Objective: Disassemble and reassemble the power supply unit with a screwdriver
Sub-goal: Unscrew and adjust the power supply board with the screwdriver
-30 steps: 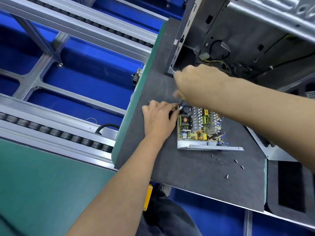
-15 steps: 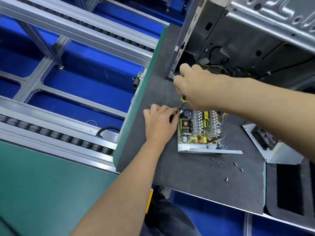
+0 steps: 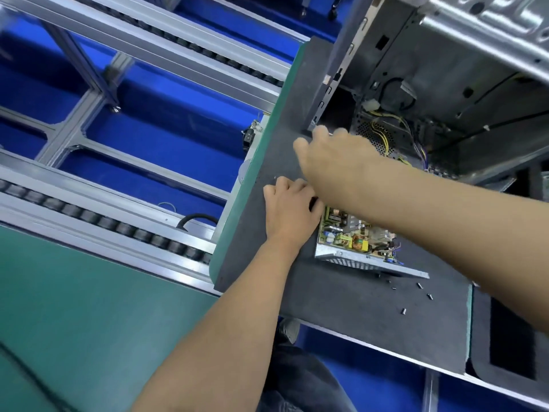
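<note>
Left hand (image 3: 292,208): curled, fingertips pressed at the power supply unit's (image 3: 353,236) 9 o'clock edge; contents hidden.
Right hand (image 3: 332,162): blurred at its 12 o'clock; closed round something, cannot tell what.
Unit: open perforated steel tray, crowded circuit board, long axis 9-to-3.
Screws (image 3: 416,292): small, dark, loose on grey foam worktop (image 3: 341,298) at 5 o'clock.

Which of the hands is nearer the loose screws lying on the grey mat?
Left, narrowly. The left hand rests at the power supply unit near-left corner, up-left of the loose screws. The right hand is blurred, farther back near the computer case.
</note>
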The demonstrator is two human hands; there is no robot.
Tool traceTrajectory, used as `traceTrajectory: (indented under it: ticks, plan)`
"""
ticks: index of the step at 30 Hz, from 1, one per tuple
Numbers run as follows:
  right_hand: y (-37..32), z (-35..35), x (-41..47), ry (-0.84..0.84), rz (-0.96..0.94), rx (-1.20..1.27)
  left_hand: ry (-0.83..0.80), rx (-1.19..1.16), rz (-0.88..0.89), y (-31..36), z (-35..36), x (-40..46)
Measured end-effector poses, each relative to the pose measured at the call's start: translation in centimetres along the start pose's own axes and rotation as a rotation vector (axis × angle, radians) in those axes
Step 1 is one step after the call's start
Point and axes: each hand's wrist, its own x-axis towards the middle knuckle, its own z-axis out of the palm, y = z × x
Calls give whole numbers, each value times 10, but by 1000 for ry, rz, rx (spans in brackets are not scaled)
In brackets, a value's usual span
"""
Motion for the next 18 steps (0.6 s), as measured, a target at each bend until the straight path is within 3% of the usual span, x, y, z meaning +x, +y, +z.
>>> traceTrajectory:
  ticks: [9, 13, 18]
  plan:
    - [48, -12, -10, -72, -275, -400, -13, 9, -2, -1, 8, 1]
    - [50, -5, -7, 0, -313, -353, 9, 12, -2, -1, 7, 1]
    - [36, 3, 5, 5, -110, -134, 23, 8, -11, 1, 7, 0]
